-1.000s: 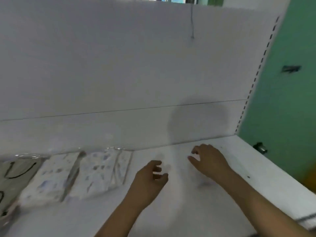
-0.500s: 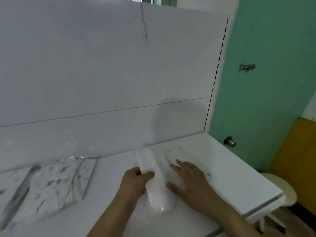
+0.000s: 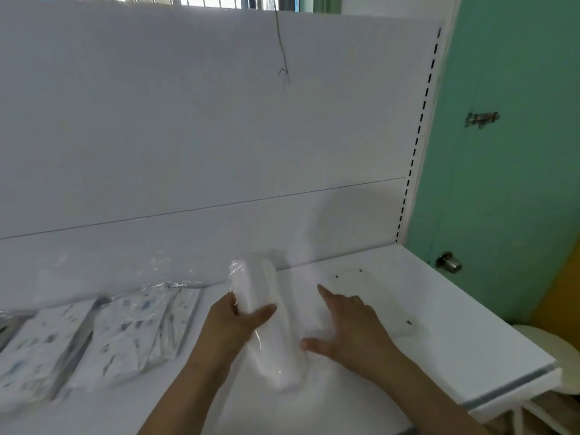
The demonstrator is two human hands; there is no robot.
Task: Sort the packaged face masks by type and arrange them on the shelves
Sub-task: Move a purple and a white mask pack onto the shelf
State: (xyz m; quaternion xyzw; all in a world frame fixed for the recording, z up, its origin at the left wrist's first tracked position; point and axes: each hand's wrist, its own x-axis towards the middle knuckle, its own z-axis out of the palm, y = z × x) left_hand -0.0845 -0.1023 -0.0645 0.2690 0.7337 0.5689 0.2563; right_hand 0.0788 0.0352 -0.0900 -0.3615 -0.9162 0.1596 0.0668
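The left hand (image 3: 233, 321) holds a long white pack of face masks in clear plastic wrap (image 3: 266, 321). Its grip is curled around the pack's left side, with the thumb lying across the top and the other fingers tucked under where they cannot be seen. The pack stands up on its long edge on the flat white shelf (image 3: 455, 340) and runs from about 6 o'clock near the person up to 12 o'clock by the back wall.

The right hand (image 3: 348, 328) is just beside the pack, at 3 o'clock from it. Its grip is wide, fingers spread and mostly straight, holding nothing. The pointing finger aims at 11 o'clock and the thumb sticks out toward the pack's lower part. Whether the thumb touches the wrap is hard to tell, because the white blurs together there.

At 9 o'clock from the left hand lie 2 flat clear bags of white masks with small blue and grey prints (image 3: 135, 334), side by side on the shelf, a little apart from the hand.

Behind everything is the tall white back panel (image 3: 188, 136). At 3 o'clock stands a green door (image 3: 518, 183) with a round silver knob (image 3: 448, 262).
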